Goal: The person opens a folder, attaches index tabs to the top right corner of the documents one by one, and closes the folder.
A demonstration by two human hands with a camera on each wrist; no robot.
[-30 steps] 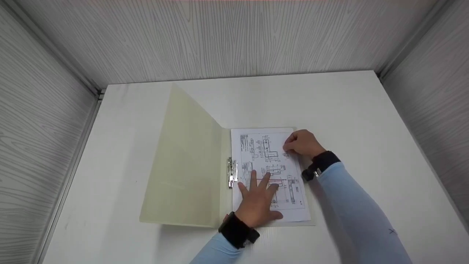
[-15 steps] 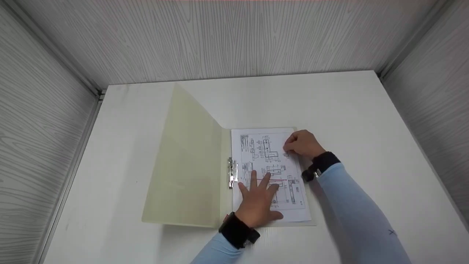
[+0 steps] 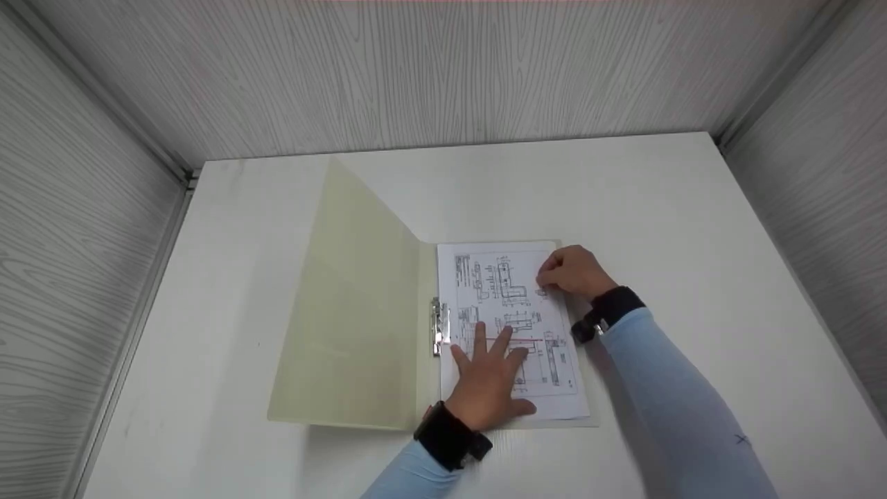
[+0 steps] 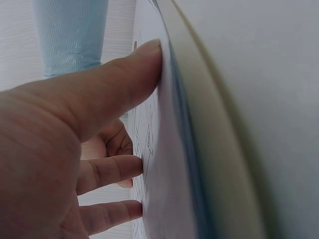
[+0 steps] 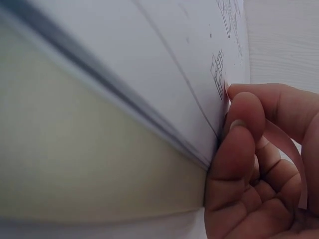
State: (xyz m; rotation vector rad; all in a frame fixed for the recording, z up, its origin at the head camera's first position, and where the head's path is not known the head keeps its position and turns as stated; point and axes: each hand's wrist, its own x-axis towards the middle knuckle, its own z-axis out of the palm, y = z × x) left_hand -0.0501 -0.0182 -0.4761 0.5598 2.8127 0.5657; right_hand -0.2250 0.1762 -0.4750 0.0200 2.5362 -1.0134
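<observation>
A pale yellow folder (image 3: 591, 420) lies open, its cover (image 3: 353, 312) raised at the left and a metal clip (image 3: 440, 326) by the spine. Printed technical drawings (image 3: 502, 253) lie on its right side. With fingers spread, my left hand (image 3: 485, 388) rests on the lower part of the top sheet. In the left wrist view, its fingertips touch the paper beside the stack's edge. My right hand (image 3: 574, 269) is at the upper right page edge, fingers curled. The right wrist view shows it pinching a thin pink strip (image 5: 291, 147), partly hidden by the fingers, against the sheet.
The folder lies on a white table (image 3: 665, 208). Grey wood-grained panels (image 3: 443, 69) stand behind it and at both sides. A thin red line (image 3: 530, 339) crosses the top sheet near the left fingers.
Compared with one second ago, the raised cover leans very slightly further right. Both hands stay in almost the same place.
</observation>
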